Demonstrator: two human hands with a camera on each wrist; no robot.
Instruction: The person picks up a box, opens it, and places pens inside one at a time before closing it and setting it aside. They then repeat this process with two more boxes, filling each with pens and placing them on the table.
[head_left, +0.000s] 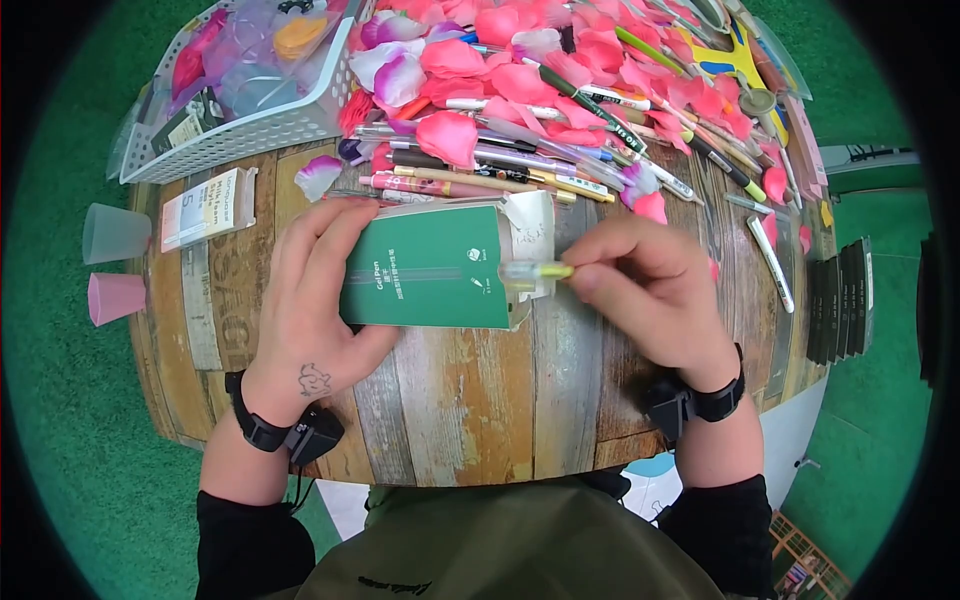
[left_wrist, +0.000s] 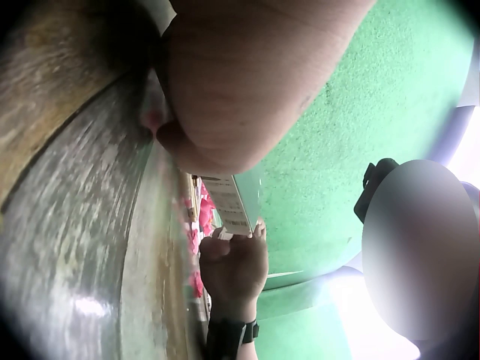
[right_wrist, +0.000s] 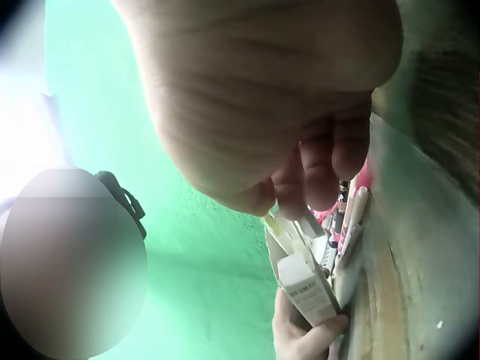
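My left hand [head_left: 312, 285] grips a green cardboard gel pen box [head_left: 425, 240], which lies sideways with its torn open end toward the right. A white flap [head_left: 530, 228] stands out at that end. Between thumb and forefinger my right hand [head_left: 650, 290] pinches a clear pen [head_left: 535, 271] with a yellow-green end. The pen's other end overlaps the box's opening. From the right wrist view, the open box [right_wrist: 309, 292] is seen end-on, with the pale yellow pen [right_wrist: 276, 225] at its mouth under my fingers.
Pens and pink petals [head_left: 445, 140] are heaped at the back of the wooden table [head_left: 450, 420]. A white perforated basket [head_left: 250, 135] holds bagged items at the back left. Nearby are a small white box [head_left: 210, 210], a clear cup [head_left: 117, 234] and a pink cup [head_left: 115, 298]. A white marker [head_left: 770, 265] lies at right.
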